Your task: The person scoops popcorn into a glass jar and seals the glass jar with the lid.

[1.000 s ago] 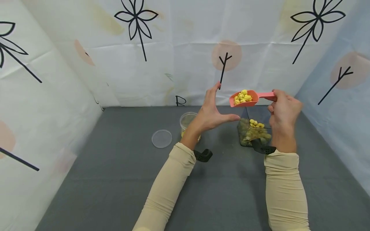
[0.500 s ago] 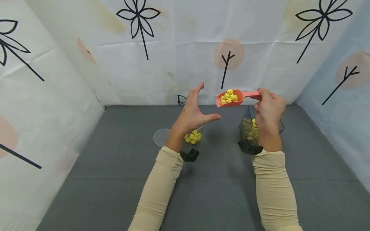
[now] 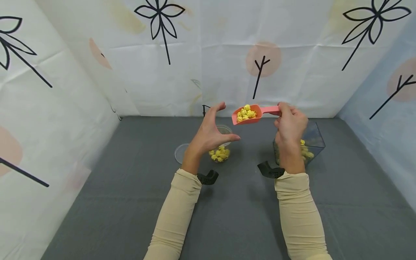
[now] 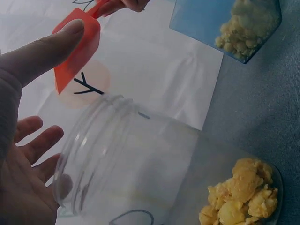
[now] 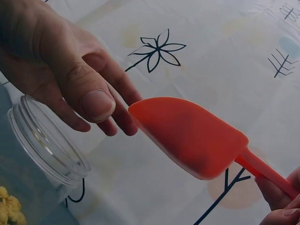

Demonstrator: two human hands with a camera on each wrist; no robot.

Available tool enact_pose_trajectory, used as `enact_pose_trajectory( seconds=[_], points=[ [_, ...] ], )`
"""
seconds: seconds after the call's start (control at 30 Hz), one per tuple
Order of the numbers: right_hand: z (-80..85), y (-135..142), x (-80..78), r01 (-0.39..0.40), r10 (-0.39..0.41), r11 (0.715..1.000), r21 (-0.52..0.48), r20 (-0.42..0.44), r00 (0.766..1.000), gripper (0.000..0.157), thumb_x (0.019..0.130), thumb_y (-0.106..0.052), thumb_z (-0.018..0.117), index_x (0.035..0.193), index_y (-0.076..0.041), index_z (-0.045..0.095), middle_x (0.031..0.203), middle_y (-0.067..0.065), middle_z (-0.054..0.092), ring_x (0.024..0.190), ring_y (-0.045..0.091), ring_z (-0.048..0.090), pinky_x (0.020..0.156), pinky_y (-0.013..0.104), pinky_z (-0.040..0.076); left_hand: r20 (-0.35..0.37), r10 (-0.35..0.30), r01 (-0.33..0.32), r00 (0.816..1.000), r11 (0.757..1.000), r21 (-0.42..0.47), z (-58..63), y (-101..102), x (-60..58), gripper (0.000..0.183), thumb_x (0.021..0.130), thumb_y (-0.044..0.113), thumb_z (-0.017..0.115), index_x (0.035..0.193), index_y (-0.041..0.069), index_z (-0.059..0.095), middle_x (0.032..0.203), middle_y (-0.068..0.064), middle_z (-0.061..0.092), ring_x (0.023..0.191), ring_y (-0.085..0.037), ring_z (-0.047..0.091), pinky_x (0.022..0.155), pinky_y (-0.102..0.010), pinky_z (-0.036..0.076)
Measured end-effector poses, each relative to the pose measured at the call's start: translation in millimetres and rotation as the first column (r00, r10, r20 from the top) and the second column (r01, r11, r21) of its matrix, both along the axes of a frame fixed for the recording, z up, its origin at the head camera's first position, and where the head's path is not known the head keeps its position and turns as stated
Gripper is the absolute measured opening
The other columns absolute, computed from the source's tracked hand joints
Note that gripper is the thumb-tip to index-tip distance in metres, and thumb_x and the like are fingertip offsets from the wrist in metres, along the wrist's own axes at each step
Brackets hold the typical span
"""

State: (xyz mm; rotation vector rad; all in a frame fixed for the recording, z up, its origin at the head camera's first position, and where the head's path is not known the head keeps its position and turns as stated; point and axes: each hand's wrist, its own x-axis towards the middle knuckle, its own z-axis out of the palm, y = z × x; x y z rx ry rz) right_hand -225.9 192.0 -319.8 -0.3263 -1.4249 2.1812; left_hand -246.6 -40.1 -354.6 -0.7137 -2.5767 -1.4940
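Note:
My right hand grips the handle of a coral-pink scoop, raised above the table and roughly level. Yellow popcorn fills its bowl. My left hand is held near the scoop's tip, thumb and fingers spread apart, with nothing in it. Below and behind that hand stands a clear jar, partly hidden in the head view. Its mouth is uncovered, and some popcorn lies at the bottom. In the right wrist view the scoop's tip appears close to the left fingers; whether they touch, I cannot tell.
A clear square container with more popcorn stands at the right, partly covered by my right forearm. A round transparent lid lies left of the jar. White printed cloth hangs behind the grey table.
My right hand has carried the loaded scoop leftward, away from the square container to above the jar area. My left hand has also shifted left, still spread.

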Motion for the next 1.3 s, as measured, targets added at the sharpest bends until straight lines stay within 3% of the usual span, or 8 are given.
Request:
enact_pose_trajectory(
  seconds=[0.13, 0.23, 0.4, 0.73, 0.93, 1.1, 1.3],
  points=[
    [-3.9, -3.5, -1.4, 0.020, -0.021, 0.999, 0.042, 0.003, 1.000, 0.029, 0.098, -0.012, 0.065, 0.072, 0.000, 0.070, 0.047, -0.005, 0.037, 0.038, 0.010, 0.022, 0.043, 0.022, 0.023, 0.016, -0.017, 0.016, 1.000, 0.999, 0.033, -7.2, -1.6, -3.6, 0.109, 0.074, 0.038, 0.092, 0.161, 0.021, 0.027, 0.162, 0.003, 0.035, 0.150, -0.017, 0.033, 0.119, -0.053, 0.037],
    [-7.4, -5.6, -1.8, 0.039, -0.044, 0.994, 0.097, 0.046, 0.998, 0.028, 0.098, -0.017, 0.066, 0.076, -0.001, 0.071, 0.048, -0.006, 0.037, 0.039, 0.011, 0.024, 0.044, 0.022, 0.025, 0.045, -0.025, 0.023, 0.999, 0.999, 0.043, -12.5, -2.4, -5.8, 0.109, 0.074, 0.038, 0.092, 0.161, 0.023, 0.028, 0.161, 0.004, 0.037, 0.150, -0.017, 0.034, 0.119, -0.053, 0.036],
    [-13.4, -8.1, -0.7, 0.033, -0.044, 0.994, 0.108, 0.102, 0.994, 0.026, 0.099, -0.020, 0.067, 0.082, -0.001, 0.071, 0.049, -0.006, 0.038, 0.041, 0.011, 0.026, 0.045, 0.023, 0.025, 0.087, -0.052, 0.048, 0.995, 0.998, 0.044, -20.0, -2.7, -8.4, 0.111, 0.074, 0.038, 0.092, 0.162, 0.021, 0.026, 0.160, 0.006, 0.040, 0.150, -0.015, 0.035, 0.121, -0.050, 0.035],
    [-19.2, -12.6, -0.6, 0.028, -0.036, 0.992, 0.124, 0.060, 0.998, 0.022, 0.098, -0.015, 0.064, 0.089, 0.003, 0.072, 0.051, -0.004, 0.051, 0.039, 0.009, 0.027, 0.044, 0.022, 0.026, 0.099, -0.082, 0.077, 0.992, 0.996, 0.049, -24.5, -4.0, -11.1, 0.108, 0.073, 0.032, 0.094, 0.159, 0.018, 0.030, 0.158, 0.000, 0.045, 0.149, -0.018, 0.038, 0.125, -0.046, 0.031],
    [-21.5, -15.3, 0.8, 0.009, -0.018, 0.991, 0.132, 0.070, 0.997, 0.019, 0.098, -0.017, 0.065, 0.088, -0.003, 0.075, 0.062, -0.002, 0.066, 0.039, 0.009, 0.026, 0.044, 0.022, 0.026, 0.127, -0.073, 0.067, 0.989, 0.997, 0.049, -25.8, -5.6, -10.7, 0.104, 0.072, 0.031, 0.095, 0.156, 0.014, 0.035, 0.152, -0.002, 0.049, 0.144, -0.021, 0.043, 0.122, -0.045, 0.035],
    [-22.8, -19.5, 1.3, -0.006, 0.000, 0.992, 0.125, 0.049, 0.999, 0.018, 0.099, -0.015, 0.064, 0.086, -0.006, 0.074, 0.060, -0.001, 0.065, 0.039, 0.009, 0.027, 0.045, 0.021, 0.026, 0.166, -0.066, 0.056, 0.984, 0.997, 0.059, -28.1, -7.1, -10.8, 0.097, 0.073, 0.032, 0.094, 0.152, 0.017, 0.040, 0.148, -0.001, 0.051, 0.140, -0.025, 0.050, 0.116, -0.047, 0.043],
    [-22.6, -21.5, 2.1, -0.011, 0.004, 0.988, 0.156, 0.042, 0.999, 0.017, 0.099, -0.016, 0.064, 0.088, -0.008, 0.074, 0.056, -0.005, 0.062, 0.039, 0.008, 0.029, 0.045, 0.021, 0.027, 0.200, -0.059, 0.048, 0.978, 0.997, 0.059, -30.7, -7.9, -13.3, 0.092, 0.074, 0.034, 0.093, 0.149, 0.020, 0.043, 0.148, -0.001, 0.051, 0.139, -0.024, 0.051, 0.114, -0.050, 0.044]
  ],
)
